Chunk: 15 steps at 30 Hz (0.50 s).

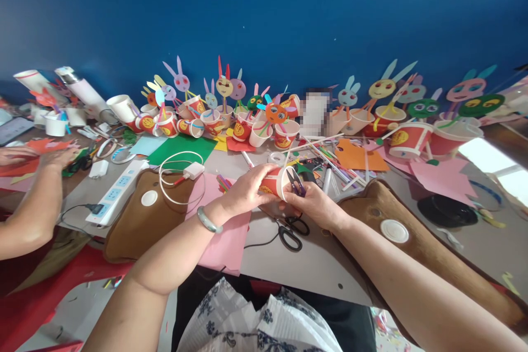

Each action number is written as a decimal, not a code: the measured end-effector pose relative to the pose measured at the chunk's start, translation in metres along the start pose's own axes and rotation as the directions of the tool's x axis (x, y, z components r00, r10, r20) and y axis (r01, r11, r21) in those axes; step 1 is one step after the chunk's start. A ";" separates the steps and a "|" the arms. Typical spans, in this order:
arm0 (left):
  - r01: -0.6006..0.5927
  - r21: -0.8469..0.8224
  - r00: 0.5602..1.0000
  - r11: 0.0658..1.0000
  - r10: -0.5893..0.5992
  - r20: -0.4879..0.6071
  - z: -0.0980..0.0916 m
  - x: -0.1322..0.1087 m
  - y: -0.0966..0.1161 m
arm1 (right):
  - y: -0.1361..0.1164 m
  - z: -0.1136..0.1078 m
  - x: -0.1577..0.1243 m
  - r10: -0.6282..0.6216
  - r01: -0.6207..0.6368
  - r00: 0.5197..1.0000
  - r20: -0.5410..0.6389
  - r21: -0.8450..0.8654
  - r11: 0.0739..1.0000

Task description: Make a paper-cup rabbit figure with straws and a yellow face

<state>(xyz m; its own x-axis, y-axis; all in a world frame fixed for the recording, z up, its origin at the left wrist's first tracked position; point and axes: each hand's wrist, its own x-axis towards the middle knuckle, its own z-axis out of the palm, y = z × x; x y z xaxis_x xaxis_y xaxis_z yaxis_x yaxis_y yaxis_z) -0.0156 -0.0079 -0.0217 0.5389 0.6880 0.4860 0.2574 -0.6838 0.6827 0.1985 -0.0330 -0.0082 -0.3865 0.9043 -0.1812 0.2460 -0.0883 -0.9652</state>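
My left hand (246, 192) is wrapped round a red paper cup (274, 181), held on its side with the white rim facing right. My right hand (314, 204) grips small purple-handled snips (295, 181), whose blades sit at the cup's rim. Both hands hover above the grey table (322, 264), over a pair of black scissors (291, 234). A pale bangle is on my left wrist.
A row of finished paper-cup rabbits (225, 104) lines the back edge before a blue wall. Coloured paper sheets (181, 148), straws (330, 157), a white power strip (117, 190), a charger cable and two brown pads (140, 220) lie around. Another person's arm (28, 214) rests at the left.
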 end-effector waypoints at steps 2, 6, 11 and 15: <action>0.005 -0.001 1.000 1.000 -0.005 0.002 0.001 0.000 -0.002 | 0.001 0.001 0.000 -0.001 0.001 1.000 -0.012 -0.003 1.000; 0.012 0.009 1.000 1.000 -0.012 0.006 0.000 0.000 -0.005 | 0.002 0.005 -0.001 -0.006 0.006 0.999 -0.047 0.005 1.000; -0.021 0.026 1.000 0.999 0.021 0.004 -0.003 0.001 -0.004 | 0.002 0.009 -0.001 -0.028 0.028 0.998 -0.060 -0.008 1.000; -0.010 0.032 1.000 0.999 0.010 0.003 -0.006 0.001 -0.003 | 0.001 0.008 -0.002 -0.044 0.043 0.997 -0.057 -0.017 0.999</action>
<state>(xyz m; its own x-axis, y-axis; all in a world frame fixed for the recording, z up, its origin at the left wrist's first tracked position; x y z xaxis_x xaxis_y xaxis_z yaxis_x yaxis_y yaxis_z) -0.0202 -0.0036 -0.0198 0.5437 0.6806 0.4911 0.2772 -0.6979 0.6603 0.1925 -0.0380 -0.0107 -0.3456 0.9296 -0.1278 0.2441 -0.0424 -0.9688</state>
